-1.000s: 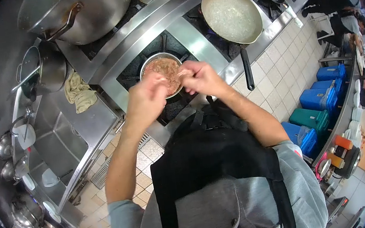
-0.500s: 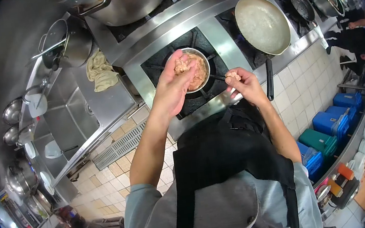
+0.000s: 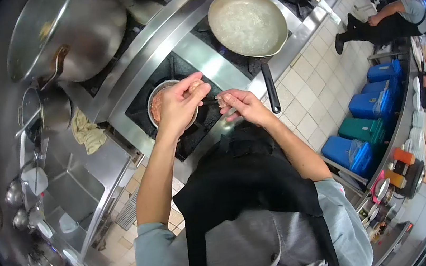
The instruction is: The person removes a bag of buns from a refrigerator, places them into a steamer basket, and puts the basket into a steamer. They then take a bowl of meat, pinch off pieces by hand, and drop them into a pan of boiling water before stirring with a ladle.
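A round metal pan (image 3: 150, 112) of pink minced meat (image 3: 157, 108) rests on the near gas burner, partly covered by my left hand (image 3: 180, 105). That hand hangs over the pan's right side, its thumb and fingers pinched on what looks like a small lump of mince (image 3: 195, 86). To the right, lower and closer to my body, my right hand (image 3: 244, 108) holds another bit of mince (image 3: 222, 100) at its fingertips. The two hands are close together but apart.
A wide pan of clear liquid (image 3: 250, 22) sits on the burner to the right, its black handle (image 3: 270, 88) sticking out towards me. Left are a large stockpot (image 3: 85, 42), a crumpled cloth (image 3: 87, 131) and a sink (image 3: 72, 177). Another person (image 3: 390, 18) stands far right.
My view has swung right, shifting the stove leftward in it. My left hand has gone from spread over the mince to a pinch nearer my right hand, which still holds mince.
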`<state>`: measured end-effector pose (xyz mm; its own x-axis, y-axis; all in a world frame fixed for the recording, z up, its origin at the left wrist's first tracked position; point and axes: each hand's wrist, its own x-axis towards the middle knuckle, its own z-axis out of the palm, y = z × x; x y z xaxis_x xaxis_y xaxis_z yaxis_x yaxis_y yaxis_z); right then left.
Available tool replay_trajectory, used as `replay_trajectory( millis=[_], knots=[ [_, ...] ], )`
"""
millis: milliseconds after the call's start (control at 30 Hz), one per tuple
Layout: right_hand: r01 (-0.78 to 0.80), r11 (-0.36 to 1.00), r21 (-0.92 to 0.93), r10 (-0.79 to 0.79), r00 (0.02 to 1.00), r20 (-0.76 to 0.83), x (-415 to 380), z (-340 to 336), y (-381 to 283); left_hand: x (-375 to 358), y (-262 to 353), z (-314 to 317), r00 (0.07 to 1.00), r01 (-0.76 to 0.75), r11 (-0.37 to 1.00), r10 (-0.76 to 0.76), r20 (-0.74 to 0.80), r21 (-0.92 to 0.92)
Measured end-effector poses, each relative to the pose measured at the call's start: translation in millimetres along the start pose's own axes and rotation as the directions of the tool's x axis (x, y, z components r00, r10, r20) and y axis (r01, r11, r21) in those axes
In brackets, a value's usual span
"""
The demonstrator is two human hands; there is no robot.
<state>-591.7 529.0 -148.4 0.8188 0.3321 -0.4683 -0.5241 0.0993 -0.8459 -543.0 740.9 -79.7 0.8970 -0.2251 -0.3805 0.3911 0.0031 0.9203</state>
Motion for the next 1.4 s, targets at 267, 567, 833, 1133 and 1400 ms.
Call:
replay_trajectory(
  millis=[267,567,833,1133,1400],
  knots=[
    [-0.031,0.997,0.074,0.037,0.996,-0.081,-10,-22,26,69,-2,52,0.990,-0.008,1.000,0.009,0.141,-0.014],
    [-0.048,0.993,0.104,0.057,0.995,-0.088,-8,-28,31,118,42,54,0.800,-0.493,0.681,0.599,-0.024,0.542],
    [-0.073,0.997,0.021,0.074,0.996,-0.048,-6,-23,29,49,1,-98,0.864,-0.129,0.763,0.401,-0.306,0.633],
    [-0.062,0.992,-0.114,0.065,0.998,0.020,12,15,32,-24,-92,-92,0.937,-0.025,0.568,0.300,-0.179,0.822],
    [-0.050,0.983,-0.176,0.066,0.994,0.083,25,31,29,-10,-113,-107,0.938,0.036,0.810,0.174,-0.300,0.585]
  ],
)
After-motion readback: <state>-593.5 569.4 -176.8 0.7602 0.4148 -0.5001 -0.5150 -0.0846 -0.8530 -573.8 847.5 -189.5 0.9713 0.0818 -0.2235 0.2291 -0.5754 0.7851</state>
